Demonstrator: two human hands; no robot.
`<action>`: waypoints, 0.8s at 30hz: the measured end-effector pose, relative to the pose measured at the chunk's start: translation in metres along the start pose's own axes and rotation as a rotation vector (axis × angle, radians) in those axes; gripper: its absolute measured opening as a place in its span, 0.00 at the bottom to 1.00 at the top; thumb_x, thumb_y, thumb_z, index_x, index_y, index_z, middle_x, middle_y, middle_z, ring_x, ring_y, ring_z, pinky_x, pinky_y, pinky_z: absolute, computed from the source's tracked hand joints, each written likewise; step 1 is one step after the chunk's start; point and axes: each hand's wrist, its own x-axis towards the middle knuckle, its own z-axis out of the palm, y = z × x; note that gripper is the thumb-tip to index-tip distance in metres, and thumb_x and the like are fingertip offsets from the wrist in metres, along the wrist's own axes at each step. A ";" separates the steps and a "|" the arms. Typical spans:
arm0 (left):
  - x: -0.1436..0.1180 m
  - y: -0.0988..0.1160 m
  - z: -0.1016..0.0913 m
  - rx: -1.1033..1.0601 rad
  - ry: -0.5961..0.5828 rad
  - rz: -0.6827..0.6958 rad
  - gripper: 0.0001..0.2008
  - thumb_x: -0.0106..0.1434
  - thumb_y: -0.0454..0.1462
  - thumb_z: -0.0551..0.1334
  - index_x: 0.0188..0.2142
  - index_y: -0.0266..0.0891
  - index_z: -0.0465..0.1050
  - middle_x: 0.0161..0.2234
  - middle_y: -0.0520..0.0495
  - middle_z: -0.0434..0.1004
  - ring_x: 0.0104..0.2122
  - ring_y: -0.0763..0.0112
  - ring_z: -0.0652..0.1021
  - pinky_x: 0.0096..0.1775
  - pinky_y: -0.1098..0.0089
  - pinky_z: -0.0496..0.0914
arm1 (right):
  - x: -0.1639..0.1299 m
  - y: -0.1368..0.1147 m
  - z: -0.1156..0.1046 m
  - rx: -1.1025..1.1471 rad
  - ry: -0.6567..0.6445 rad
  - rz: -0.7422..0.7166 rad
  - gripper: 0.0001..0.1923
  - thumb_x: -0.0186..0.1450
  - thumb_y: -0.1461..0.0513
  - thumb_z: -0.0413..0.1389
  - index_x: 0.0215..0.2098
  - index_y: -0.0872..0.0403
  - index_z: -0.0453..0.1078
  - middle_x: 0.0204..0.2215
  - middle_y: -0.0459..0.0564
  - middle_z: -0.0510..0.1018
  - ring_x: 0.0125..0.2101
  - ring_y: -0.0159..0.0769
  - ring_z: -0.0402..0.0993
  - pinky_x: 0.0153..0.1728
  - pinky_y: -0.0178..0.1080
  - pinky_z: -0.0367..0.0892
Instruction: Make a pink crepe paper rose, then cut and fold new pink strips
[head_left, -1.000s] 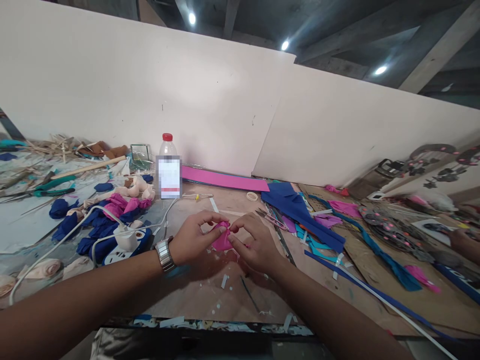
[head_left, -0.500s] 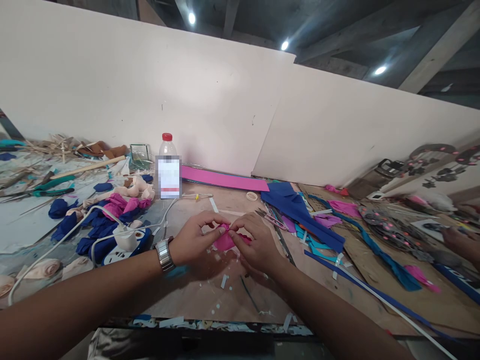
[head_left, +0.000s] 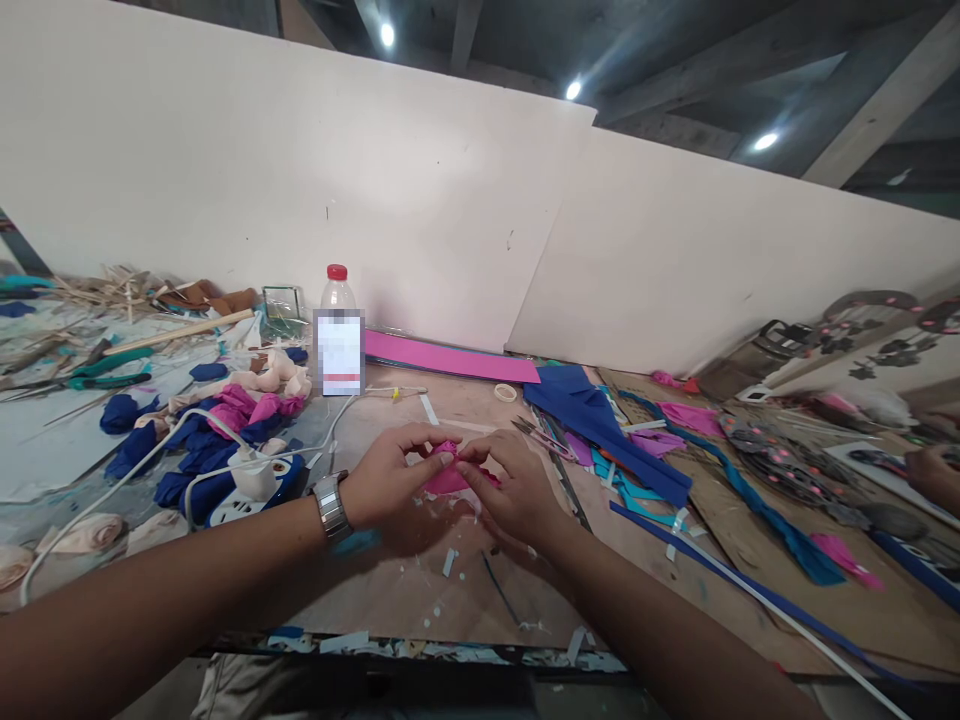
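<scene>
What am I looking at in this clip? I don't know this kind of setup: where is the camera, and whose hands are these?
There is no machine: the camera sits on a person's head, looking down at their own arms. The left hand, with a wristwatch, and the right hand pinch a small pink piece together over a wooden table. Around it lie blue and pink scraps, a power strip, a bottle, a pink sheet and blue sheets. Another person's hand shows at the far right.
</scene>
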 end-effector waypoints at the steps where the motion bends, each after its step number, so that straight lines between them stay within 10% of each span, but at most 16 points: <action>1: 0.000 -0.001 0.000 -0.016 0.004 -0.020 0.14 0.68 0.43 0.63 0.48 0.41 0.80 0.48 0.44 0.82 0.46 0.62 0.79 0.47 0.63 0.71 | 0.000 0.000 0.000 0.000 -0.007 -0.005 0.03 0.68 0.59 0.60 0.39 0.51 0.75 0.33 0.47 0.80 0.35 0.38 0.73 0.40 0.41 0.62; 12: 0.000 -0.002 0.003 -0.103 -0.013 -0.075 0.13 0.66 0.46 0.65 0.40 0.37 0.72 0.37 0.47 0.77 0.34 0.70 0.74 0.39 0.68 0.69 | -0.001 -0.002 0.000 -0.019 0.035 0.023 0.04 0.68 0.59 0.61 0.36 0.51 0.73 0.32 0.47 0.79 0.36 0.39 0.72 0.40 0.41 0.62; 24: 0.000 -0.007 0.005 -0.125 -0.001 -0.064 0.13 0.65 0.44 0.65 0.44 0.39 0.70 0.39 0.46 0.78 0.37 0.67 0.76 0.41 0.66 0.70 | -0.001 0.002 0.001 0.040 -0.049 -0.046 0.17 0.71 0.61 0.55 0.57 0.43 0.73 0.44 0.50 0.78 0.44 0.41 0.74 0.47 0.45 0.68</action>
